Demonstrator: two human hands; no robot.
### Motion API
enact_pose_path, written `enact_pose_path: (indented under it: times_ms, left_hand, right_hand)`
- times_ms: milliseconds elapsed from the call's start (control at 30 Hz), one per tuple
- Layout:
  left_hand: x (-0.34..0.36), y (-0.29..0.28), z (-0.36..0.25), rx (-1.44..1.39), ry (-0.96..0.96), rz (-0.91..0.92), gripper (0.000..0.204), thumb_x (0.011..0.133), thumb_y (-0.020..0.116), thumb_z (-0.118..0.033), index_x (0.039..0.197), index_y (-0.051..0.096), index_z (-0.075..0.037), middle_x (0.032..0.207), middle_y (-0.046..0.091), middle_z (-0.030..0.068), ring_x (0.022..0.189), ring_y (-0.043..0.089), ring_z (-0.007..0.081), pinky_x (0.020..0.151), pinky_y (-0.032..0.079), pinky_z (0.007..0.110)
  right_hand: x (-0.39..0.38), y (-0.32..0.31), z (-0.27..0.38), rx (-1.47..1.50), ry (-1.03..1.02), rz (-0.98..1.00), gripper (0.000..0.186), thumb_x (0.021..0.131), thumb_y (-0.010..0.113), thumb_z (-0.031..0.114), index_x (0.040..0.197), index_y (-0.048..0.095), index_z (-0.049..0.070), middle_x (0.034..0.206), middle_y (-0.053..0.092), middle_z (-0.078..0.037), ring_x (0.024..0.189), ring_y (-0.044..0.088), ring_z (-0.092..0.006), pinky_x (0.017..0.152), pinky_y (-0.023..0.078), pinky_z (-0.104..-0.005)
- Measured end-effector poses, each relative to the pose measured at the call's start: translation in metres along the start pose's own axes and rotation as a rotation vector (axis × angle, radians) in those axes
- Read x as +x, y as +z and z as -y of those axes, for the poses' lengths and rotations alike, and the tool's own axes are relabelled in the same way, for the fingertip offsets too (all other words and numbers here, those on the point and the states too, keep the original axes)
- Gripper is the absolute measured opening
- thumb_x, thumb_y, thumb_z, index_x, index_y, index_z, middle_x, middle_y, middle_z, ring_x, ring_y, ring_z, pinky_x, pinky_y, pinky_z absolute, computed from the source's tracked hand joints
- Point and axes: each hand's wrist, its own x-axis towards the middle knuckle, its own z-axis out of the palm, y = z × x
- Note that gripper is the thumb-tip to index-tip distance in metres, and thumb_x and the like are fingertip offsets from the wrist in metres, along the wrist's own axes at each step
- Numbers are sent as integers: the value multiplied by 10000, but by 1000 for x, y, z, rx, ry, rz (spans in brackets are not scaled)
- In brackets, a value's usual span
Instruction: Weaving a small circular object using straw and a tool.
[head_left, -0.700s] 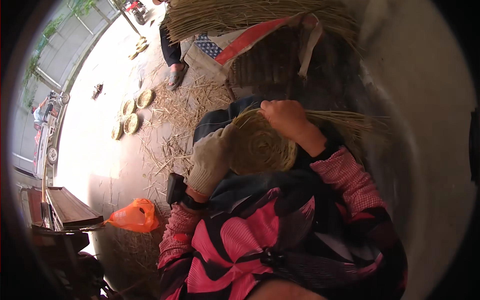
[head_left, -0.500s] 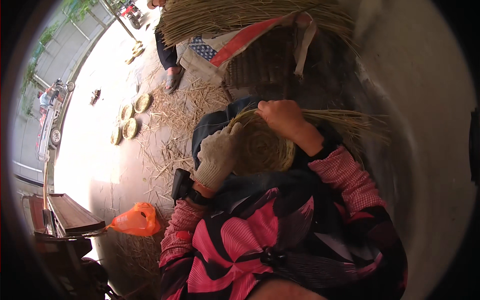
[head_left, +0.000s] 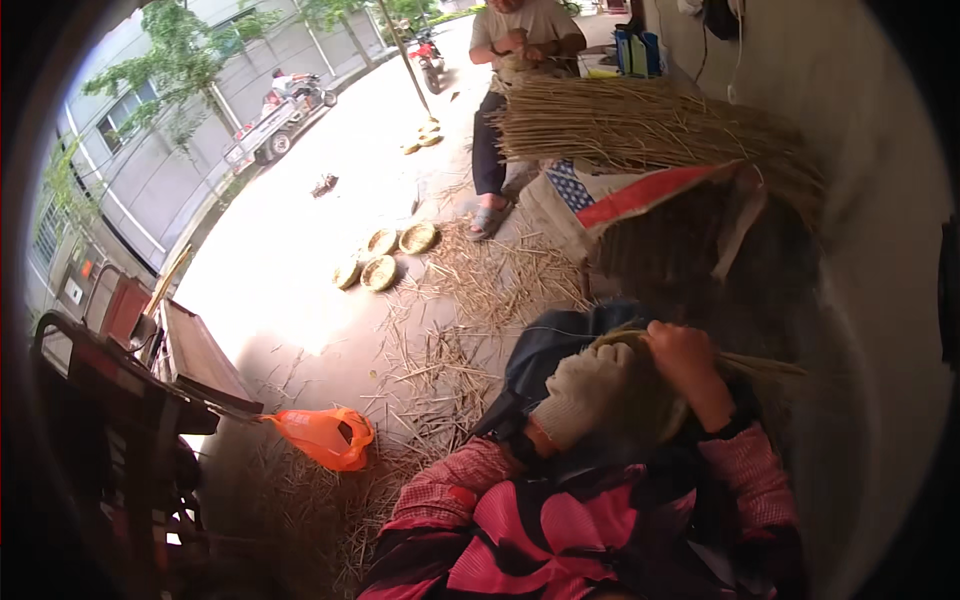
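A woven straw basket (head_left: 650,405), dim and blurred, lies in my lap over dark blue cloth (head_left: 540,360), mostly behind my hands. My left hand (head_left: 585,390), in a knitted pale glove, is closed on the basket's near left rim. My bare right hand (head_left: 680,365) has its fingers pinched at the top rim beside it, on straw strands. Loose strands (head_left: 770,365) trail out to the right from under that hand, and a thin line arches over the cloth at upper left.
A co-worker (head_left: 525,35) works near a long straw bundle (head_left: 650,120) and a striped sack (head_left: 635,200). Finished baskets (head_left: 378,273) sit among scattered straw. An orange bag (head_left: 322,440) is beside a wooden cart (head_left: 205,360). A rider (head_left: 292,85) is on a three-wheeler beside the wall.
The view has tilted up and left, showing more of the co-worker and street, so my hands sit lower and further right. Both hands keep their hold at the basket's rim.
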Motion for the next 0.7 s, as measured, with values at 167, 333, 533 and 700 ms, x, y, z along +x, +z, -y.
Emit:
enact_pose_path:
  times_ms: [167, 333, 533, 700]
  left_hand:
    - [-10, -6, -1, -289, 334, -506, 591, 723, 623, -278, 1268, 645, -50, 1235, 639, 150, 1111, 647, 314, 910, 550, 459]
    - [-7, -13, -2, -275, 543, -478, 571, 763, 615, -291, 1261, 621, -11, 1327, 592, 194, 1265, 573, 364, 1056, 447, 530]
    - [34, -43, -21, -458, 347, -602, 443, 824, 633, -169, 1228, 618, 10, 1303, 613, 237, 1224, 598, 392, 993, 491, 536]
    - [24, -63, 29, -1063, 87, -505, 383, 1000, 556, -105, 1355, 544, 39, 1383, 580, 211, 1280, 575, 304, 1066, 462, 402]
  right_hand:
    - [0, 3, -3, 68, 18, 37, 267, 990, 584, 361, 898, 599, 111, 830, 711, -115, 752, 709, -357, 632, 550, -490]
    - [-2, -1, -8, 225, -119, 25, 193, 986, 550, 311, 942, 594, 128, 848, 688, -100, 755, 698, -341, 647, 547, -484]
    - [-7, -21, 7, 71, -236, -109, 95, 984, 499, 193, 1012, 582, 156, 934, 634, -52, 869, 664, -246, 758, 533, -410]
    - [-5, -57, 1, -231, -361, -274, 77, 971, 508, 164, 1017, 569, 154, 896, 579, -28, 854, 638, -193, 761, 523, -388]
